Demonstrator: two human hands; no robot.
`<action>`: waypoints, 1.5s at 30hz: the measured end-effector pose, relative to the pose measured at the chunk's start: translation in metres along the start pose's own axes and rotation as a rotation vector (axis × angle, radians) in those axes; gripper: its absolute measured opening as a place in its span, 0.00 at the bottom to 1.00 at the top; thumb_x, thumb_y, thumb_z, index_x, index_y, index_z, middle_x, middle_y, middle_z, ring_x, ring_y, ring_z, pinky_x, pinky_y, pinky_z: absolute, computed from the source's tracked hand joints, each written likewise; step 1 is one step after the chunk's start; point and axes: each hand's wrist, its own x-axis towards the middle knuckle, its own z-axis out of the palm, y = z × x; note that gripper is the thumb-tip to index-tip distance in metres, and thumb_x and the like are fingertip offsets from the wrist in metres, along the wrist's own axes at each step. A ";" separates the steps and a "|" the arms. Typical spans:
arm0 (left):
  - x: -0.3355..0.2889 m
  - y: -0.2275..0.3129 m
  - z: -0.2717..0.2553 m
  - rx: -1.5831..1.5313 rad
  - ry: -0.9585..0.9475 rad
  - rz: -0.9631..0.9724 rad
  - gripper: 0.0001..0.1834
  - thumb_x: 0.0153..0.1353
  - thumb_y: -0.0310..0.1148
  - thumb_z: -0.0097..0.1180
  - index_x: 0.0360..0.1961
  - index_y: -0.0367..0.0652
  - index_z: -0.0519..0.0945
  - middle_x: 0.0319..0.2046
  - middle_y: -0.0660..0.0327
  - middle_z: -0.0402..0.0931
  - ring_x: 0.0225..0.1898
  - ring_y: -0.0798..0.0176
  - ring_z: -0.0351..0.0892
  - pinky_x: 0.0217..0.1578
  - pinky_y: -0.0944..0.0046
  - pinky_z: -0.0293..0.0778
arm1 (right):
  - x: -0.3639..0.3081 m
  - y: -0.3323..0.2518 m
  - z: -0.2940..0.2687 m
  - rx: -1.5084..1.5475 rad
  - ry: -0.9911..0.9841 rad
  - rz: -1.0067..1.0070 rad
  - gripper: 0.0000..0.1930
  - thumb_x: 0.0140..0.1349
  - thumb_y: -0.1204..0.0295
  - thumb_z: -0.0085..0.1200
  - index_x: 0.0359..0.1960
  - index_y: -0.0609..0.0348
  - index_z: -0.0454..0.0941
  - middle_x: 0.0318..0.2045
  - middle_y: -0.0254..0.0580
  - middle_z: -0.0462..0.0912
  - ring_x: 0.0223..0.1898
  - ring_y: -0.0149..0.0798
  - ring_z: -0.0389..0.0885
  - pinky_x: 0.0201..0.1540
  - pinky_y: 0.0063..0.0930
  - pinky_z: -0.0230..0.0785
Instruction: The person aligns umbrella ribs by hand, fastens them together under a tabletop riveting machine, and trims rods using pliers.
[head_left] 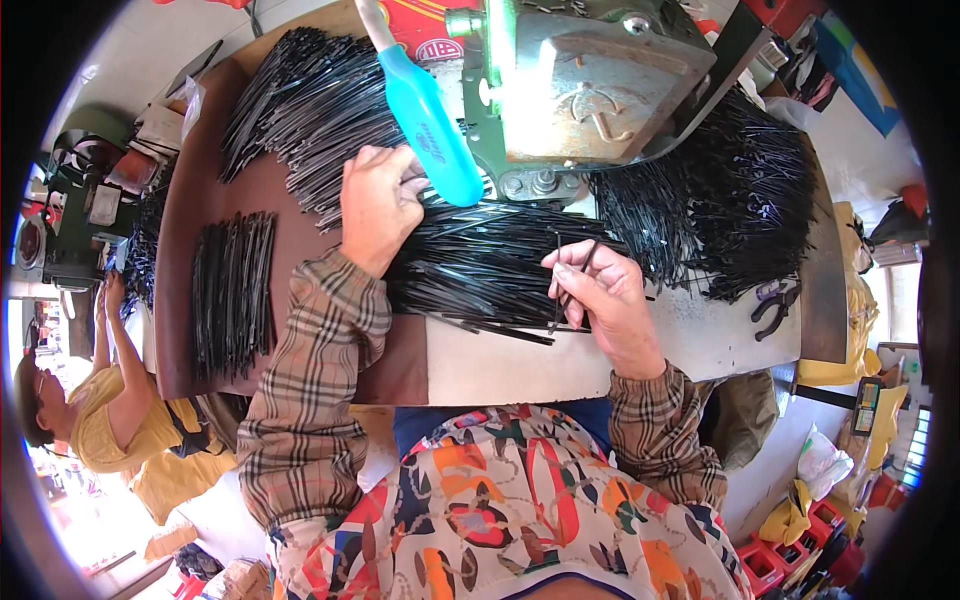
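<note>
My right hand (605,295) pinches a couple of thin black rods (559,248) over the front of the table. Close to the machine's working point, my left hand (380,205) is closed, its fingertips bent together; what they hold, if anything, is hidden. Between both hands lies a loose pile of the same thin black rods (470,260), lying mostly crosswise. The green and bare-metal machine (600,95) stands just beyond the pile. A bright blue lamp head (430,130) on a pale stem hangs right beside my left fingers.
More black rods lie in a big heap (310,110) at far left, a neat row (235,295) at near left and a tall heap (745,190) at right. Pliers (775,310) rest near the table's right edge. A person in yellow (110,410) works at another machine, left.
</note>
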 end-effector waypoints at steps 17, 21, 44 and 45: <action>-0.017 0.078 0.028 -0.682 -0.038 -0.507 0.12 0.52 0.24 0.66 0.38 0.30 0.84 0.17 0.69 0.71 0.19 0.78 0.62 0.20 0.73 0.59 | 0.036 -0.009 0.009 -0.212 0.146 -0.146 0.10 0.65 0.73 0.52 0.44 0.66 0.80 0.24 0.30 0.77 0.26 0.19 0.71 0.27 0.15 0.62; -0.019 0.078 0.029 -0.682 -0.069 -0.539 0.13 0.52 0.25 0.66 0.39 0.30 0.84 0.17 0.70 0.70 0.19 0.78 0.62 0.20 0.74 0.59 | 0.038 -0.008 0.010 -0.216 0.151 -0.179 0.10 0.65 0.73 0.53 0.44 0.67 0.80 0.24 0.30 0.77 0.26 0.20 0.71 0.27 0.15 0.62; -0.014 0.086 0.034 -0.620 -0.055 -0.436 0.13 0.54 0.21 0.63 0.43 0.36 0.84 0.24 0.66 0.76 0.20 0.78 0.66 0.22 0.75 0.65 | 0.044 -0.007 0.000 -0.178 0.188 -0.176 0.10 0.65 0.71 0.55 0.42 0.66 0.81 0.24 0.29 0.76 0.25 0.18 0.70 0.25 0.14 0.60; -0.013 0.086 0.034 -0.599 -0.063 -0.404 0.13 0.56 0.20 0.62 0.44 0.35 0.83 0.26 0.68 0.75 0.21 0.80 0.66 0.21 0.78 0.64 | 0.046 -0.006 -0.001 -0.174 0.191 -0.178 0.11 0.65 0.71 0.56 0.42 0.65 0.81 0.24 0.29 0.76 0.24 0.18 0.69 0.24 0.14 0.60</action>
